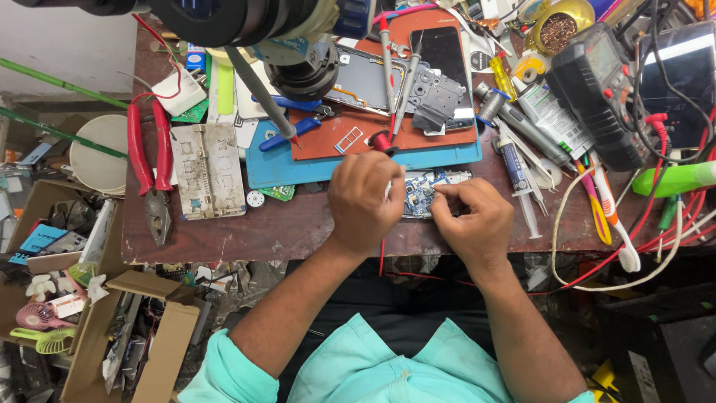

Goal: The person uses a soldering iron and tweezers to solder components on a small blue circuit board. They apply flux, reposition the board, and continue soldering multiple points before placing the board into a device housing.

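Lying near the left edge of the worn workbench (pixel 224 231), red-handled pliers (pixel 149 160) sit beside a pale metal repair jig (pixel 207 170). A blue work mat (pixel 298 168) with a red-brown mat (pixel 388 138) on top carries blue tweezers (pixel 294 130) and an opened phone (pixel 440 71). At the front edge, the left hand (pixel 365 200) curls closed over the left end of a small blue circuit board (pixel 419 192), fingers hidden, so whether it pinches anything cannot be told. The right hand (pixel 470 218) pinches the board's right end between thumb and forefinger. Further right lie a syringe (pixel 520 186), toothbrushes (pixel 608 213) and a black multimeter (pixel 600 86) near the back right corner.
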Tool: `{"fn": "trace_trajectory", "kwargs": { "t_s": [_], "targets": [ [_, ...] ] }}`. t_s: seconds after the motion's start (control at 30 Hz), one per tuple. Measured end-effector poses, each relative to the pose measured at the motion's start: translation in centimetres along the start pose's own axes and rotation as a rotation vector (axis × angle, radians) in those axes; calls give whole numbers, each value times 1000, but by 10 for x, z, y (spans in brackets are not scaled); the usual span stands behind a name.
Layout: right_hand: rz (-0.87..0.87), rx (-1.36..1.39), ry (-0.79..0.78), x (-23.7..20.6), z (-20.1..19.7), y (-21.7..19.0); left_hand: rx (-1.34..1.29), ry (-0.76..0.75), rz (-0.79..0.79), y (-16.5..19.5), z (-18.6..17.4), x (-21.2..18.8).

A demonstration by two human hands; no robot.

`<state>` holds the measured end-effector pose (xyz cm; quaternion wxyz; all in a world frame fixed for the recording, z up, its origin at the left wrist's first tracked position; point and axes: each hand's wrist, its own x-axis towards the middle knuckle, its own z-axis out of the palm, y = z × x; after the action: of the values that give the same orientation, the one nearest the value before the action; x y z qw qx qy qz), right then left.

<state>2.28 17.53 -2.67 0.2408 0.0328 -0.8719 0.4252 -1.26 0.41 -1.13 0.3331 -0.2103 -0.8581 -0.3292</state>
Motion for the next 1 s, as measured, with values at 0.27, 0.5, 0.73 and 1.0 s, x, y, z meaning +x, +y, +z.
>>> {"fn": "trace_trajectory", "kwargs": {
  "t_s": [0.27,0.5,0.73,1.0],
  "targets": [
    [-72,135,159,-13,-5,10,232,-56,3,-11,-9,17],
    [212,763,416,-16,1,40,367,-100,25,-27,-22,25],
    [195,769,392,-21,3,48,374,-141,222,3,-19,26],
    [322,820,318,-24,2,48,186,-349,328,25,22,31]
  ]
}}
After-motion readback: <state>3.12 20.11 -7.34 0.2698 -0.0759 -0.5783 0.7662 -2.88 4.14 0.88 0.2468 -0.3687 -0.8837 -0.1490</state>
